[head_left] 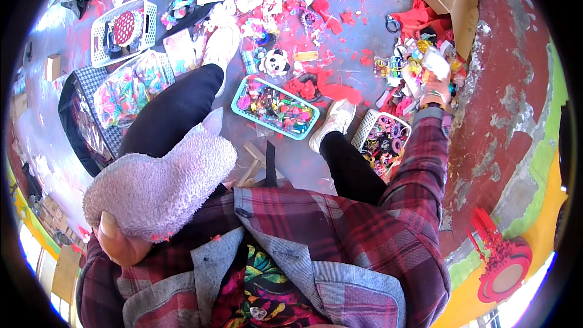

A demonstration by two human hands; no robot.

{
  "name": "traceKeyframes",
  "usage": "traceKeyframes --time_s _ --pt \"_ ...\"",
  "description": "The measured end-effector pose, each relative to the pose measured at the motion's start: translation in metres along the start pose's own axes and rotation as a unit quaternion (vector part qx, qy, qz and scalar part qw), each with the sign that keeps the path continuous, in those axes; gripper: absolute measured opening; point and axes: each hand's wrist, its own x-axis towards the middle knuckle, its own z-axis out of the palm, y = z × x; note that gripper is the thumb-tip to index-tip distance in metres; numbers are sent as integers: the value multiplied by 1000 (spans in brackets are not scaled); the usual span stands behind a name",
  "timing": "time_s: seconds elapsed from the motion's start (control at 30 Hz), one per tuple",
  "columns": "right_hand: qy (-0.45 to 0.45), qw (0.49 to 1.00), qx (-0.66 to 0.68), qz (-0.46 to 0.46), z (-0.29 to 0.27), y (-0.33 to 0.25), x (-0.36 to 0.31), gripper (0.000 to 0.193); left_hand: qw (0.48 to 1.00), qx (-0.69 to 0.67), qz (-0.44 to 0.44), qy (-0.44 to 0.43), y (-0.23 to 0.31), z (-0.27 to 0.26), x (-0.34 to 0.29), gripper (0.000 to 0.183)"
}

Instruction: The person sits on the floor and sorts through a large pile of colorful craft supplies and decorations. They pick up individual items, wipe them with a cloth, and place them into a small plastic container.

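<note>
Nearest, the left hand [126,246] grips a fuzzy, pale-lilac plush piece [164,185], its long axis slanting away rightward from the thumb. Farther out, past a white plastic basket of hair ties [363,129], the right hand [438,88] is closed around a small whitish packet [435,62]; this lies just beyond the knuckles, over a jumbled multicoloured pile [402,85] along the grey floor's [376,0] right edge, well apart from the left hand. Behind stands an open brown cardboard box [466,18].
</note>
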Motion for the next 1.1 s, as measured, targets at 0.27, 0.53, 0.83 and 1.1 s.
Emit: traceKeyframes --time_s 0.27,0.53,0.83,1.1 --pt "-18 977 214 -2 13 -28 34 53 1000 -27 -7 -2 -7 0 4 41" --pt "141 846 471 -208 -146 -296 -49 38 1000 2 -4 12 2 -2 1 40" --pt "119 859 469 -166 -145 -291 -45 35 1000 -2 -11 11 1 -5 4 40" --pt "-203 403 892 -39 -95 -220 -30 16 1000 -12 -10 15 -2 -7 0 39"
